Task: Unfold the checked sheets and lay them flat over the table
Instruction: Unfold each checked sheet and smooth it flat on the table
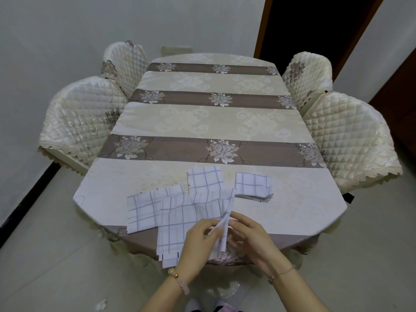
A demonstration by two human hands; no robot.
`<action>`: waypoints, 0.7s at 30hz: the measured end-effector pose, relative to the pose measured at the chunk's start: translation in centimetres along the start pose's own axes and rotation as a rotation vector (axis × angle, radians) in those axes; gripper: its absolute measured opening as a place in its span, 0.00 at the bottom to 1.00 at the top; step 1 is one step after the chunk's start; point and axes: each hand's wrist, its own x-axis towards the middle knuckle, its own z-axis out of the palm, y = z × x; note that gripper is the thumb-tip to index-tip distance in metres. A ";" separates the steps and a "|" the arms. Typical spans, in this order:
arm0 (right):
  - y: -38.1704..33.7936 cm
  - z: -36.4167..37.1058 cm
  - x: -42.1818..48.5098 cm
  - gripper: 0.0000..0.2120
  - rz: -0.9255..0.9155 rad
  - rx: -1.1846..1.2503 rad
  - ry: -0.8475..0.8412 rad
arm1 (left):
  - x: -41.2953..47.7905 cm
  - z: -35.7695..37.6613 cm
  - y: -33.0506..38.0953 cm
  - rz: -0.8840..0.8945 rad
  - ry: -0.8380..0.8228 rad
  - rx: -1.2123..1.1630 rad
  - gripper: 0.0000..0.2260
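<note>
Several white checked sheets with grey-blue lines lie near the front edge of the table (225,122). One sheet (144,212) lies flat at the left and another flat sheet (204,177) sits behind it. A folded stack (253,184) rests to the right. A larger sheet (177,219) is spread at the front and hangs over the table edge. My left hand (198,246) and my right hand (252,237) both pinch a raised folded edge of that sheet (225,228) between them.
The table wears a cream cloth with brown floral bands. Two quilted cream chairs (81,118) stand at its left and two more chairs (346,136) at its right. A dark doorway (315,25) opens at the back right. Pale floor tiles surround the table.
</note>
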 end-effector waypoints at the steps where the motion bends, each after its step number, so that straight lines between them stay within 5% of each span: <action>1: -0.1 0.2 -0.2 0.11 -0.010 -0.022 -0.021 | 0.1 -0.2 -0.1 -0.013 -0.003 -0.027 0.06; 6: 0.0 1.2 0.2 0.14 -0.064 -0.217 0.117 | 0.3 -1.0 0.3 -0.054 -0.038 -0.142 0.08; 16: -5.3 -2.9 -0.1 0.06 -0.184 -0.312 0.253 | 3.2 -10.7 4.6 0.132 0.365 -0.259 0.03; 21: -8.1 -5.2 0.8 0.07 -0.249 -0.365 0.263 | 5.6 -15.4 5.0 0.160 0.382 -0.193 0.03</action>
